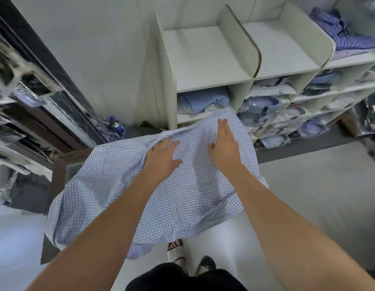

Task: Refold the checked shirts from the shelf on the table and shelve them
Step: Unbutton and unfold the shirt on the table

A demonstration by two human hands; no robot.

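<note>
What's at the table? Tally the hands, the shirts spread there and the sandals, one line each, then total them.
Hands: 2, left hand and right hand
Shirt: 1
Sandals: 2
Total: 5

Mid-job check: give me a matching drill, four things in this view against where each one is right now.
Things:
1 checked shirt
2 right hand
3 folded blue shirt
4 sandal

Places:
A on the floor
B on the top shelf, far right
C spread over the table
D flat on the checked shirt

Pairs: 1-C, 2-D, 3-B, 4-A
</note>
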